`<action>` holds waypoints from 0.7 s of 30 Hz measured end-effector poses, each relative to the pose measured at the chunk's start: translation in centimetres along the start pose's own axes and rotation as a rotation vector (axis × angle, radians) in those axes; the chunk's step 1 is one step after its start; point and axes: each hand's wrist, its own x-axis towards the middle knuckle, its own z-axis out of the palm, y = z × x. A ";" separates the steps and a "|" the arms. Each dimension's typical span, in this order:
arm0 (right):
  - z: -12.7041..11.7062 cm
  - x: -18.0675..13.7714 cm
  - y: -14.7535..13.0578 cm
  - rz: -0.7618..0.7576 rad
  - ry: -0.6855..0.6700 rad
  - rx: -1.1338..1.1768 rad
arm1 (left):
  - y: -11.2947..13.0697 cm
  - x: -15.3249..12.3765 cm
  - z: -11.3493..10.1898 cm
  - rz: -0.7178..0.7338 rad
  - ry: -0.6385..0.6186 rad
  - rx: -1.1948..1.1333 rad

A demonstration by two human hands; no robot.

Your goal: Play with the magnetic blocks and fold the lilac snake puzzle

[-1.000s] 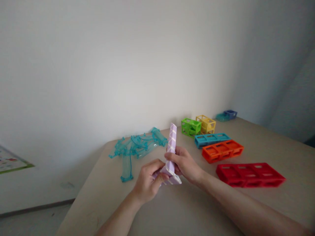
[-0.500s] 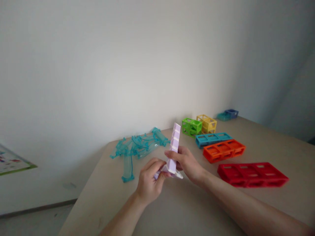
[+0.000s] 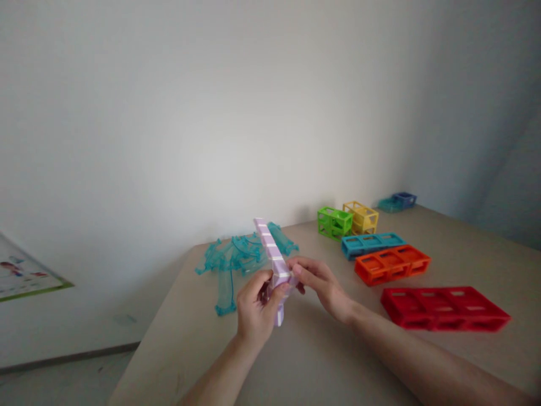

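Pinching the lilac stepped strip (image 3: pixel 270 254) low down, just in front of the teal track pieces (image 3: pixel 230 259), the left hand (image 3: pixel 256 313) and right hand (image 3: pixel 323 282) have fingers closed on seemingly light, stiff plastic, best held by its edges.

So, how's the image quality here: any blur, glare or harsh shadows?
Head view: soft, even light, faint shadows, no glare. The purple strip held by the left hand and right hand looks slightly blurred; the small blue pieces at the far corner are soft.

Playroom: toy blocks (image 3: pixel 443 307), plain table (image 3: pixel 338 361)
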 end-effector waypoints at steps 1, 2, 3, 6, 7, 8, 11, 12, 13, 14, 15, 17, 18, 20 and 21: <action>0.1 -0.1 0.1 -0.029 -0.016 -0.040 | -0.1 0.1 0.0 -0.002 0.033 0.013; 0.2 -0.1 0.3 -0.051 -0.020 -0.062 | -0.1 0.1 -0.1 0.005 0.059 0.023; 0.3 0.0 0.6 -0.065 -0.016 -0.063 | -0.1 0.2 -0.1 0.022 0.077 0.030; 0.3 0.2 1.4 -0.090 0.006 0.002 | 0.2 0.5 -0.3 0.126 0.065 0.024; 0.2 0.3 1.6 -0.098 0.017 0.019 | 0.2 0.5 -0.3 0.163 0.051 0.018; 0.1 0.4 1.7 -0.105 0.031 0.028 | 0.3 0.6 -0.3 0.195 0.039 0.015; -0.1 0.6 1.6 -0.115 0.061 0.050 | 0.4 0.5 -0.3 0.247 0.040 0.022; -0.1 0.6 1.5 -0.114 0.061 0.065 | 0.3 0.5 -0.3 0.253 0.052 0.029; -0.1 0.6 1.3 -0.109 0.058 0.081 | 0.3 0.5 -0.2 0.254 0.065 0.036; -0.1 0.6 1.3 -0.099 0.054 0.097 | 0.2 0.5 -0.2 0.248 0.076 0.041; -0.1 0.6 1.3 -0.086 0.054 0.114 | 0.2 0.5 -0.2 0.237 0.085 0.039; -0.1 0.7 1.3 -0.051 0.069 0.144 | 0.0 0.5 -0.2 0.207 0.081 0.017; -0.1 0.7 1.4 -0.034 0.085 0.160 | -0.1 0.6 -0.2 0.189 0.070 -0.002; -0.2 0.9 1.6 -0.010 0.122 0.193 | -0.2 0.6 -0.1 0.147 0.037 -0.043; -0.2 1.0 1.6 -0.008 0.141 0.207 | -0.2 0.7 -0.1 0.124 0.018 -0.062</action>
